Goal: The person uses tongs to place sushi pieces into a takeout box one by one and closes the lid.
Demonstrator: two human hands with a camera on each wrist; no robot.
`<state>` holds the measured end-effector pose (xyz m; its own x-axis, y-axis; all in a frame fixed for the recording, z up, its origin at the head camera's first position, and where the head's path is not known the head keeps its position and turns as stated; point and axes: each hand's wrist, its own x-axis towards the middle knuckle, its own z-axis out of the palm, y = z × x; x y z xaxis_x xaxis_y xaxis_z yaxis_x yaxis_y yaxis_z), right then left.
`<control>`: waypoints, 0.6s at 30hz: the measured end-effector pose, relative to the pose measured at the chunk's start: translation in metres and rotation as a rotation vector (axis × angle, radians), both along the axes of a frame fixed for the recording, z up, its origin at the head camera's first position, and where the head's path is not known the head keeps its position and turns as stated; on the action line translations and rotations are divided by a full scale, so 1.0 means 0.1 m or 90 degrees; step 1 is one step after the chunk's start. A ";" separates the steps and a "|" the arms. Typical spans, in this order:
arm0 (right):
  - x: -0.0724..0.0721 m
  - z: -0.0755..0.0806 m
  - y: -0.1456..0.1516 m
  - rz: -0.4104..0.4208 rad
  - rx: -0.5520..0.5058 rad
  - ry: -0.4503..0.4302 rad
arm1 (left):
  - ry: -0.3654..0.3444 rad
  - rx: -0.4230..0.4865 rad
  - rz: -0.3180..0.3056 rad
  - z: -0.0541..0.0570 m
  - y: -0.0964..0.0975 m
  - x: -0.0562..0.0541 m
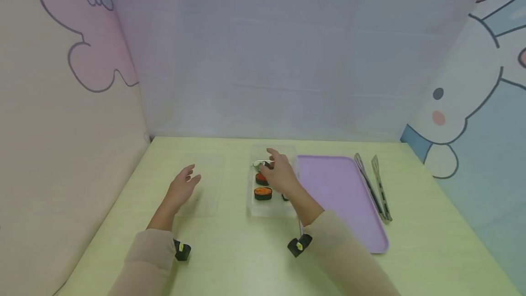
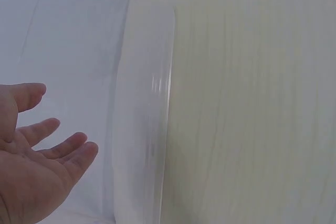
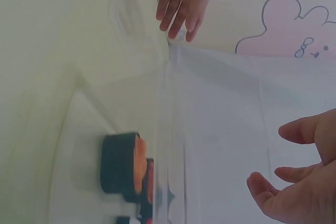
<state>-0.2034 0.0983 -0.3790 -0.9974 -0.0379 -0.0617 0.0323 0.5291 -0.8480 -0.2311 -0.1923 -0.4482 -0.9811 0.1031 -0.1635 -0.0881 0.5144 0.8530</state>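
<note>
My left hand hovers over a clear plastic lid or tray, fingers loosely spread and holding nothing. In the left wrist view this hand is apart from the clear plastic edge. My right hand is above a clear plastic box, its thumb and fingers apart in the right wrist view, with nothing between them. Inside the box sit an orange-topped sushi piece, a red-topped one and a green-and-white piece. The right hand partly hides further dark-wrapped pieces.
A purple tray lies right of the box, partly behind my right sleeve. Metal tongs lie beside its right edge. Small black blocks with yellow-green marks appear by both sleeves. A pale curtain wall stands behind the table.
</note>
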 end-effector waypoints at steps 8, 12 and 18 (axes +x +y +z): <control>0.01 -0.10 -0.51 0.033 -0.028 -0.018 | 0.008 -0.073 0.037 -0.03 -0.25 0.00; 0.01 -0.18 -0.75 0.043 -0.009 -0.018 | 0.008 -0.092 0.052 -0.04 -0.35 -0.01; 0.02 -0.42 -1.07 0.042 0.021 -0.031 | -0.026 -0.106 0.069 -0.11 -0.46 -0.01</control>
<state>-0.2019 -0.0082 -0.4212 -0.9885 -0.1002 -0.1130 0.0380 0.5594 -0.8280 -0.2321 -0.2381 -0.4591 -0.9772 -0.0349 -0.2095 -0.1836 0.6342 0.7511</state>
